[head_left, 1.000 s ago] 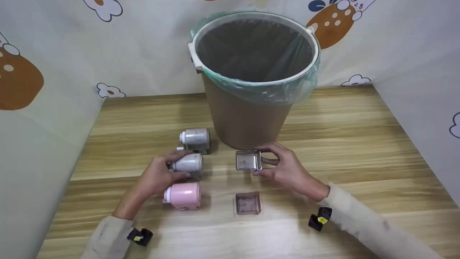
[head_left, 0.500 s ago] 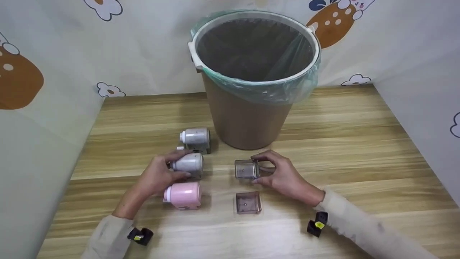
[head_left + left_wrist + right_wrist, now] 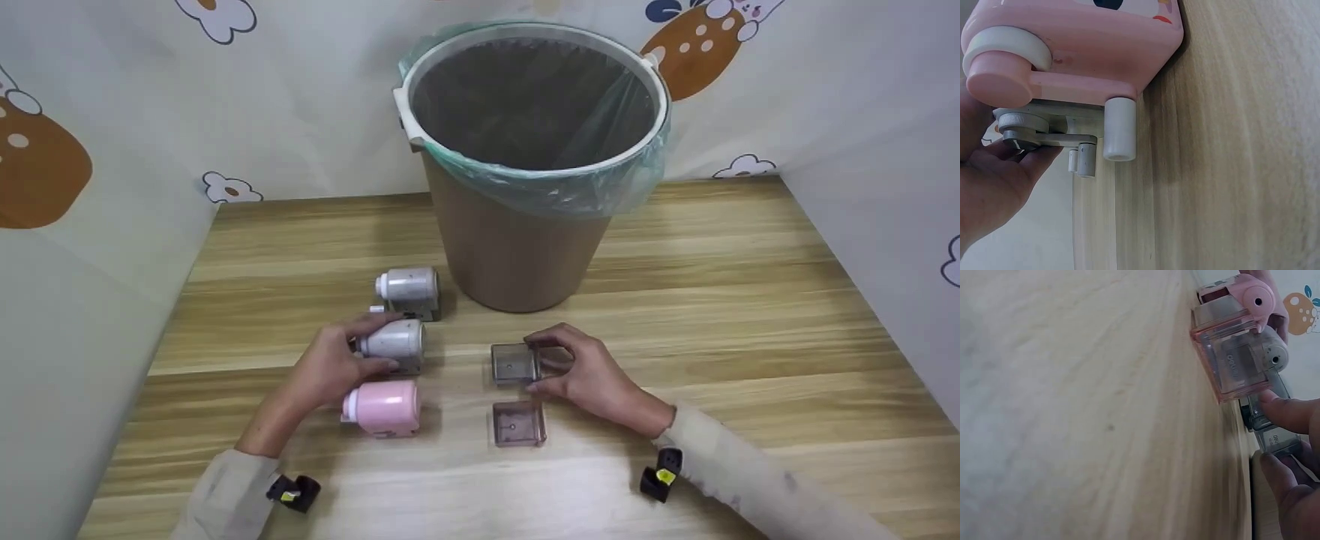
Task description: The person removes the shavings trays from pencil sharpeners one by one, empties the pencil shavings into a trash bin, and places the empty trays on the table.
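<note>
My left hand (image 3: pixel 330 367) grips the middle crank pencil sharpener (image 3: pixel 394 341), a grey one standing on the table. Nearer to me stands a pink pencil sharpener (image 3: pixel 388 405); its white crank knob (image 3: pixel 1120 129) shows large in the left wrist view. Between thumb and fingers, my right hand (image 3: pixel 596 375) pinches a clear grey shavings drawer (image 3: pixel 514 364), low at the tabletop. Just in front of it lies a clear pink shavings drawer (image 3: pixel 517 424), which partly covers the grey one in the right wrist view. Whether the grey drawer's base touches the wood is hard to tell.
Another grey pencil sharpener (image 3: pixel 411 286) stands behind the held one. A large brown bin (image 3: pixel 517 247) with a green plastic liner rises at the back of the wooden table (image 3: pixel 712 300). Printed cloth walls (image 3: pixel 315 112) enclose the table's back and sides.
My right hand has brought the grey shavings drawer down and toward me, close behind the pink drawer. The left hand and the sharpeners stay where they were.
</note>
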Demonstrator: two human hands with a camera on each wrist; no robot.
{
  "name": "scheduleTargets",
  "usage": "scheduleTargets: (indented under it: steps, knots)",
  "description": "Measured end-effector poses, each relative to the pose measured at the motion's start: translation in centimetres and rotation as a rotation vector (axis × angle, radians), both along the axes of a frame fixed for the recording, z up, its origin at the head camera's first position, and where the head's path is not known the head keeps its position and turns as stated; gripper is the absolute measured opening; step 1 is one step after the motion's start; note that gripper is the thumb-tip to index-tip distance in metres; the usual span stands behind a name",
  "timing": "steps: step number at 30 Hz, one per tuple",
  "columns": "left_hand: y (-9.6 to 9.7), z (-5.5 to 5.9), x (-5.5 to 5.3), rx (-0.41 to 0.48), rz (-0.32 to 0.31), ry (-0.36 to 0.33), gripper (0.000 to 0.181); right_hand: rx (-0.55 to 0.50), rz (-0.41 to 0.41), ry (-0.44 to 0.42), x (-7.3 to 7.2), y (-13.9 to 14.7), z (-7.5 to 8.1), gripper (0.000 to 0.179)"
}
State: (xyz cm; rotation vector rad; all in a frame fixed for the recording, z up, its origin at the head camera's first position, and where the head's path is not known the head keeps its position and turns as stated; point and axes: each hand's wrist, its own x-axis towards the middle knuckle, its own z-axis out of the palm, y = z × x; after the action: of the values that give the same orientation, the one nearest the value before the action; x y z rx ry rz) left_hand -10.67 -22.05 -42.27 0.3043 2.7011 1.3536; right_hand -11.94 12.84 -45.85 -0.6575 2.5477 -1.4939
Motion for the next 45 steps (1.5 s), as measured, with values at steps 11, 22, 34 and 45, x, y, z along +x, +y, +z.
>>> scheduleTargets:
  steps: [11,22,34,45]
  knots:
    - [0.02,-0.23,0.07,-0.001,0.006,-0.008,0.063,0.045,0.001,0.003,0.03,0.08,-0.78,0.058]
    - [0.16,-0.4,-0.1,0.002,0.001,-0.018,0.063,0.041,0.011,-0.026,0.07,-0.09,-0.92,0.06]
    - [0.03,0.0,-0.05,-0.036,-0.009,0.023,0.06,0.087,0.016,-0.003,0.19,-0.11,-0.71,0.065]
    - [-0.16,0.03,-0.25,-0.069,-0.061,0.076,0.068,0.071,0.029,-0.003,0.1,0.23,-0.84,0.069]
